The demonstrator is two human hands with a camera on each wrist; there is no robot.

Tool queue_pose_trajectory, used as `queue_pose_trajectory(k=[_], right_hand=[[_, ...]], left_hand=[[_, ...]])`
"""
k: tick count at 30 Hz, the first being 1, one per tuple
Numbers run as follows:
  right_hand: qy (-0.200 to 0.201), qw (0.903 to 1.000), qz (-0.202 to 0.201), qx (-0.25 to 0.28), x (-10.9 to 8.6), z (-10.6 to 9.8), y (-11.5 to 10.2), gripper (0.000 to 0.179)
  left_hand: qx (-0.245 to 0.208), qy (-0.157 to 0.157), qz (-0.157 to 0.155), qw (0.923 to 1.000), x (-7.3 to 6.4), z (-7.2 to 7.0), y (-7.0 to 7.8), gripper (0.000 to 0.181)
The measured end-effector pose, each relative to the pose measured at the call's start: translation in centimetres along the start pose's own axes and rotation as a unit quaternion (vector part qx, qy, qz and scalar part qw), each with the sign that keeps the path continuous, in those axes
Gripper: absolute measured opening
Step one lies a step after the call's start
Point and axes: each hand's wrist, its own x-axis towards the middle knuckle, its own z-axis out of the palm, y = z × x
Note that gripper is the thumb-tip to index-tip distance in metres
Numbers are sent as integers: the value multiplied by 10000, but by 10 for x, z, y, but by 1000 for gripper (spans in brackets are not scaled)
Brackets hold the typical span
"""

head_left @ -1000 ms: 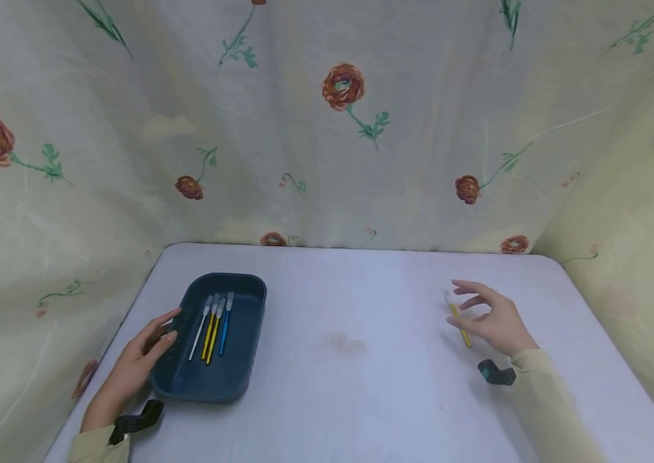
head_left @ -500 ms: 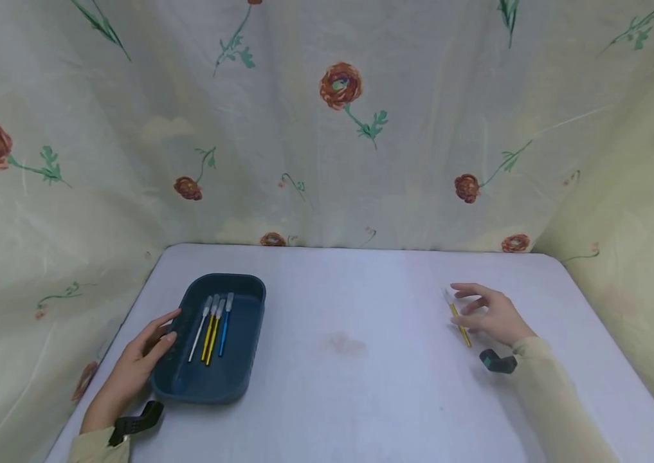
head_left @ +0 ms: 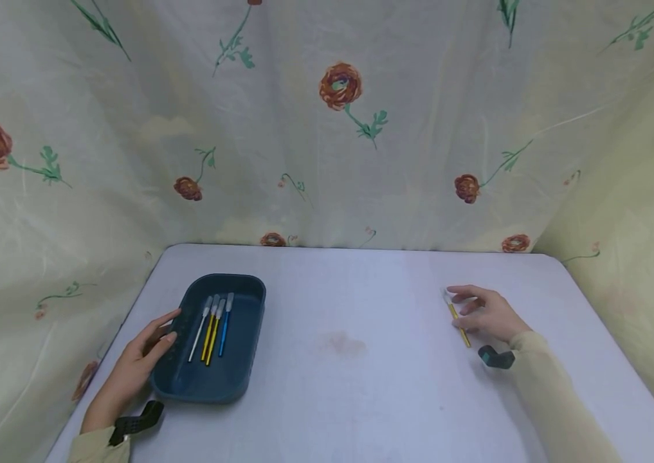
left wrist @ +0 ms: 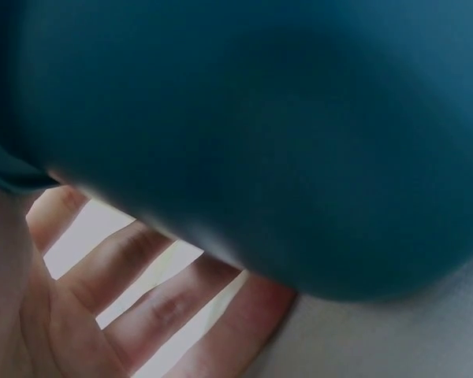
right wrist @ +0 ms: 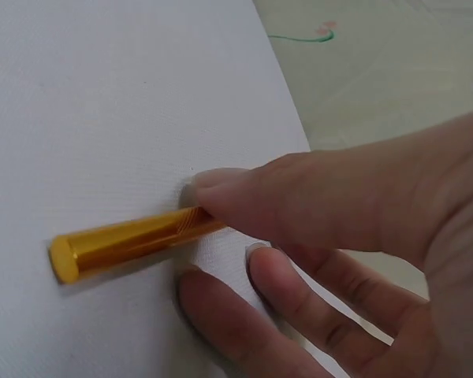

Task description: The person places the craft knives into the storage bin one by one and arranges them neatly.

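Note:
Lying on the table at right is a slim yellow metallic stick (head_left: 462, 334), pen-like, with a pale see-through cap at its far end. My right hand (head_left: 487, 316) is over it. In the right wrist view the thumb (right wrist: 229, 193) touches the yellow shaft (right wrist: 126, 240), while two bent fingers stay apart from it on the other side. The index finger reaches toward the cap, with a gap between it and the thumb. At left my left hand (head_left: 132, 370) rests its spread fingers and thumb against the side of a dark blue tray (head_left: 234, 386).
Inside the tray lie several similar capped sticks (head_left: 211, 328), silver, yellow and blue. The white table (head_left: 350, 411) bears a faint stain in its middle. A flowered curtain (head_left: 408, 128) hangs behind and at both sides.
My right hand has come lower and closer to the yellow stick, its fingers drawing in a little. The stick, tray and left hand look still.

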Motion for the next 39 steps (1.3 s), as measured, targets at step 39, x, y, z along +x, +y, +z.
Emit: queue_pose_trajectory(k=[39], right_hand=[[-642, 9931, 459, -868, 14, -2, -19, 68]], left_hand=[[-141, -83, 311, 9994, 1, -1, -8, 60]])
